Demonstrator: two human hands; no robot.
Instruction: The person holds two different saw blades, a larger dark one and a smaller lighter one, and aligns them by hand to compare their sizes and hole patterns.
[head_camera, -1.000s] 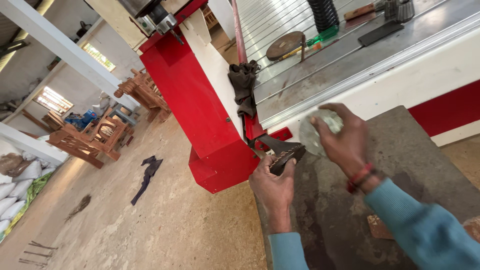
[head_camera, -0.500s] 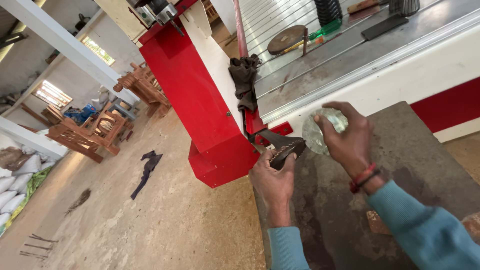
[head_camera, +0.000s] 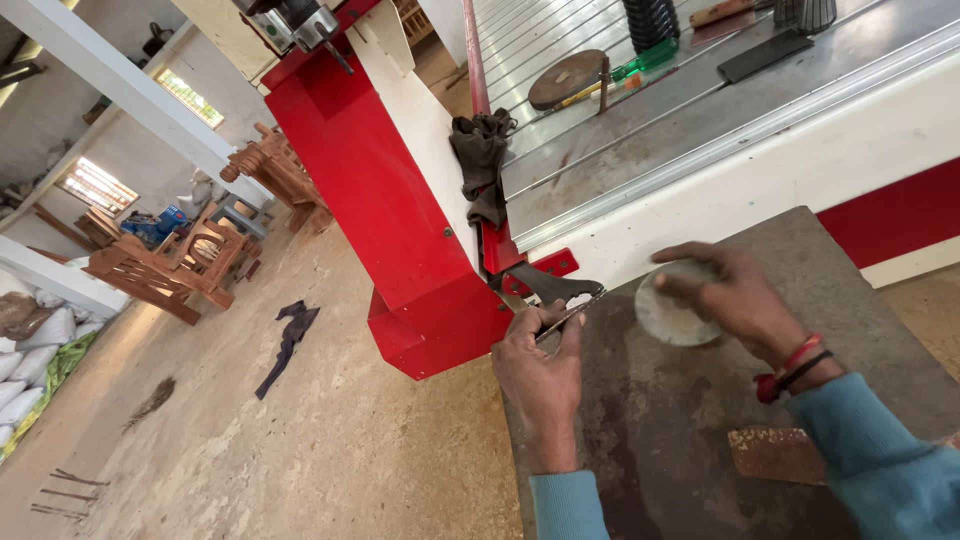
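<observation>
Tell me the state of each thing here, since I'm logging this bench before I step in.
left hand: gripping a dark metal tool at the slab's corner
dark metal tool: held, lying at the slab edge
right hand: fingers closed over a pale round disc
pale round disc: held, resting on the slab
grey slab: flat, stained
dark rag: draped over the red machine's edge

A dusty concrete floor (head_camera: 300, 450) runs past wooden chairs (head_camera: 180, 265) toward bright barred windows (head_camera: 95, 187)
</observation>
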